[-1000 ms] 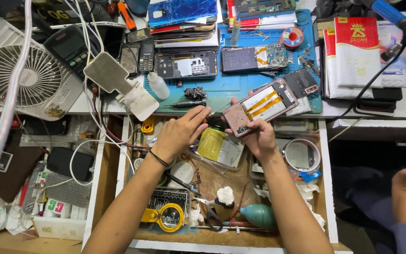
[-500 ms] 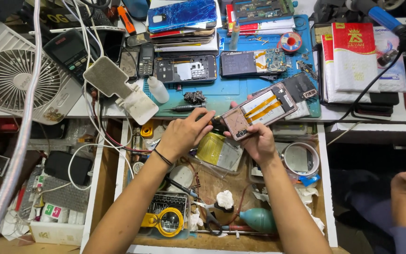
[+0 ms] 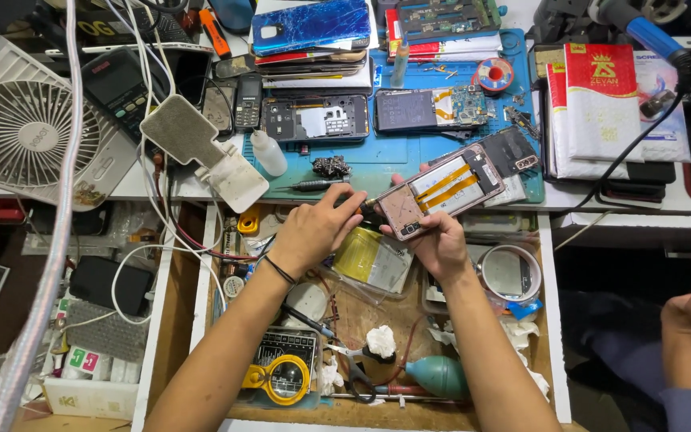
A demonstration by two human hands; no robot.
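Pink-framed opened phone [image 3: 444, 190] shows orange ribbon strips; the mat [image 3: 393, 156] beneath is blue. At twelve o'clock, a blue marbled phone cover [image 3: 311, 24]; at nine, a white fan [image 3: 17, 120].

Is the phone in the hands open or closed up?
Open. The phone has no back cover: yellow ribbon strips and inner parts show while the right hand holds it and the left hand touches its corner.

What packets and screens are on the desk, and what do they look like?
Red and white packet: flat, upright rectangle, right of the blue mat.
Calculator: black with a grey screen, beside the white fan.
Cracked phone: shiny blue, atop a stack at the back.
Small phone: black, with keys.
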